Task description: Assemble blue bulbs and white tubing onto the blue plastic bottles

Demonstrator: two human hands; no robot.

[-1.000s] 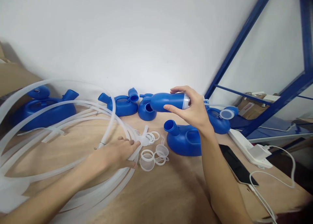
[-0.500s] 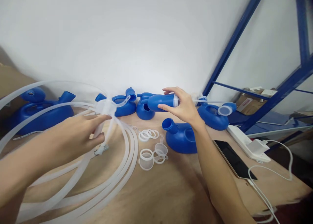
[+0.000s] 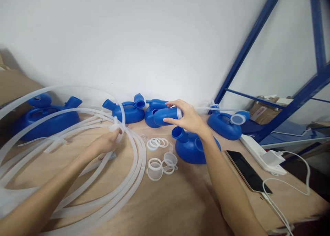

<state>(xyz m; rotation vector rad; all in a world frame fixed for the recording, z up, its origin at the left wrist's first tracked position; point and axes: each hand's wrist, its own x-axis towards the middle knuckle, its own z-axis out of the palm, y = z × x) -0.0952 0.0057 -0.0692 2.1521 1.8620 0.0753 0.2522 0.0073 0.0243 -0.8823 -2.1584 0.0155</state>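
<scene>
My left hand [image 3: 107, 142] is closed on a translucent white fitting [image 3: 115, 125] above the coiled tubing. Part of the fitting is hidden by my fingers. In my right hand [image 3: 189, 116] a blue bottle neck piece [image 3: 165, 116] with a white ring at its end is gripped between thumb and fingers, tilted sideways. Below that hand stands a blue bottle [image 3: 189, 150] with an open spout. Left of this bottle lie several white rings [image 3: 162, 142] and some translucent caps [image 3: 155, 174].
Coils of clear tubing [image 3: 140, 160] cover the left side of the wooden table [image 3: 175, 208]. Other blue bottles [image 3: 130, 114] stand along the wall. At the right are a phone [image 3: 247, 172], a white power strip [image 3: 254, 150] with cables, and a blue metal rack [image 3: 242, 57].
My left hand has drawn its fingers together and turned the translucent piece, whose round face no longer shows. My right hand has shifted slightly left and down with the blue piece.
</scene>
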